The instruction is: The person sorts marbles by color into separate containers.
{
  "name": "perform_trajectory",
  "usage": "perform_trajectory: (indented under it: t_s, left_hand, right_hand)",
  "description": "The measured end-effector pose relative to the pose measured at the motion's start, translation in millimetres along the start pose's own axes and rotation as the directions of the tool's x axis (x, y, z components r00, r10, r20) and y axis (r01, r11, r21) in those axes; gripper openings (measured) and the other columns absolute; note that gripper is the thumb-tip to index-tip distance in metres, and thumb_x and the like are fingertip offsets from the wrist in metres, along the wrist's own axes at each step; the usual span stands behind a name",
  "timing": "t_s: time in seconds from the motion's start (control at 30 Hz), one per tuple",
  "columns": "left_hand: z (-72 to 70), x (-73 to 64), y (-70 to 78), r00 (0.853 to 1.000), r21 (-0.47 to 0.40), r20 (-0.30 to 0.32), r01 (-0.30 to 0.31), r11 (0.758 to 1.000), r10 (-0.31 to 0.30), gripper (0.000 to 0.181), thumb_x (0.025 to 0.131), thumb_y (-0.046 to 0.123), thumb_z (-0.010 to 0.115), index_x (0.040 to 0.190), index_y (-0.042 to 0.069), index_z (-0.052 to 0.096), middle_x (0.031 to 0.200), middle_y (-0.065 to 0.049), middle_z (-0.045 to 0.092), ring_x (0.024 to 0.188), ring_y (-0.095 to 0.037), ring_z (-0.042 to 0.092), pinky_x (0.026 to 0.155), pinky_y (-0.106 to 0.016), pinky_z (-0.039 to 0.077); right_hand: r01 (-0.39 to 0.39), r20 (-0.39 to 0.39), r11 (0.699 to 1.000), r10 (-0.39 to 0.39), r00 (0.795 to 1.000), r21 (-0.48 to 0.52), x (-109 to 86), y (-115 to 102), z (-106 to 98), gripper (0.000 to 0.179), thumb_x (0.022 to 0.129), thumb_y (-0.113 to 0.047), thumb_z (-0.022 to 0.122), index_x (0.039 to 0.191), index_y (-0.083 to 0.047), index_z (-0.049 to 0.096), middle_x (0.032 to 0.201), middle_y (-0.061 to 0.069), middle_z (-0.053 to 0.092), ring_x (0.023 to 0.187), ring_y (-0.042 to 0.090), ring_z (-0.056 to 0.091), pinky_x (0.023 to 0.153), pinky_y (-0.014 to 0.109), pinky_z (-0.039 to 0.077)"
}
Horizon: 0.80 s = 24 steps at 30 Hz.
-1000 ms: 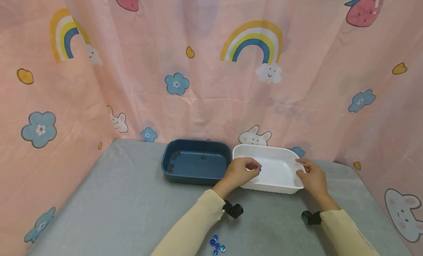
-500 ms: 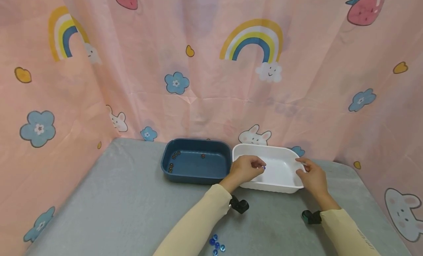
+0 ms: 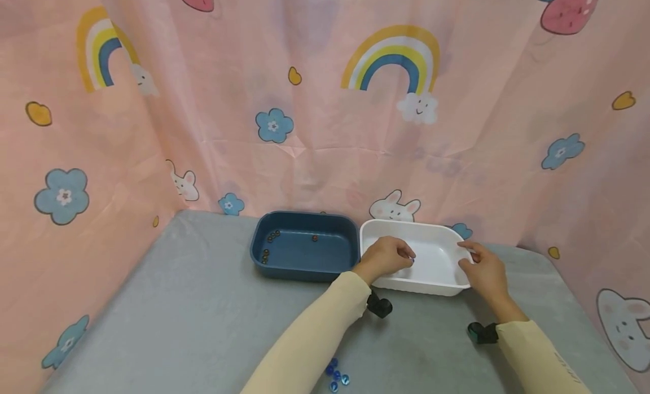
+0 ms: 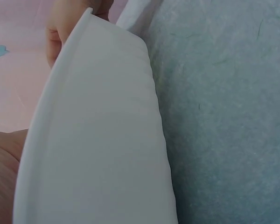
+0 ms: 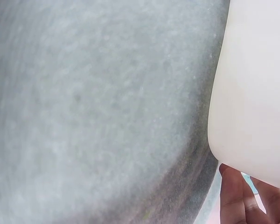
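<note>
My left hand (image 3: 388, 255) is over the left half of the white tub (image 3: 431, 264), with a small blue marble (image 3: 412, 259) pinched at its fingertips. At the tub's right end my right hand (image 3: 486, 272) grips the rim, thumb inside and fingers around the outer wall. In the left wrist view the white tub's front wall (image 4: 102, 116) hides most of the left hand, so the marble does not show there. Fingers (image 5: 232, 193) of the right hand lie beneath the tub's end in the right wrist view.
Against the white tub's left side stands a dark blue tub (image 3: 304, 272) with several brown marbles (image 3: 272, 236) in it. Several blue marbles (image 3: 337, 375) lie near the front of the grey table (image 3: 203, 320), beside the left sleeve. A pink printed curtain (image 3: 325, 174) hangs behind.
My left hand has moved a little to the right over the white tub with the blue marble in its fingertips. The right hand keeps its grip on the rim.
</note>
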<state>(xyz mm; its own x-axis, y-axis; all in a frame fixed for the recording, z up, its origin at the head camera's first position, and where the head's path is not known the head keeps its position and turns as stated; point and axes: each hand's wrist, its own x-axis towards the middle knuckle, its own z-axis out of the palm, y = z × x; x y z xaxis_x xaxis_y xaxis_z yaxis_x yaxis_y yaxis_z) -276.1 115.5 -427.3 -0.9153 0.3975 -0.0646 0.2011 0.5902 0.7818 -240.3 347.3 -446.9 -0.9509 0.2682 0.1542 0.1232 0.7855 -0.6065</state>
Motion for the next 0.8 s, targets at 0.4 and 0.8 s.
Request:
perform_trajectory:
  t_s: [0.4,0.8]
  left_hand:
    - [4.9,7.8,-0.3,1.0,0.032,0.021,-0.007,0.999,0.006,0.008,0.083,0.018,0.074,0.084,0.026,0.075,0.072,0.016,0.063,0.071,0.0,0.053,0.069,-0.018,0.042]
    - [7.6,9.1,0.7,0.999,0.134,0.035,-0.024,0.991,0.019,0.005,0.084,0.019,0.073,0.083,0.024,0.074,0.073,0.015,0.06,0.072,-0.002,0.052,0.067,-0.018,0.041]
  right_hand:
    - [-0.034,0.01,0.999,0.034,0.999,-0.007,-0.5,-3.0,-0.1,0.042,0.088,-0.008,0.054,0.129,0.0,0.057,0.122,0.034,0.058,0.106,0.046,0.058,0.085,0.056,0.051]
    - [-0.071,0.022,0.997,0.071,0.997,-0.01,-0.9,-4.6,0.6,0.042,0.089,-0.009,0.053,0.131,-0.001,0.055,0.125,0.034,0.056,0.111,0.047,0.055,0.088,0.057,0.049]
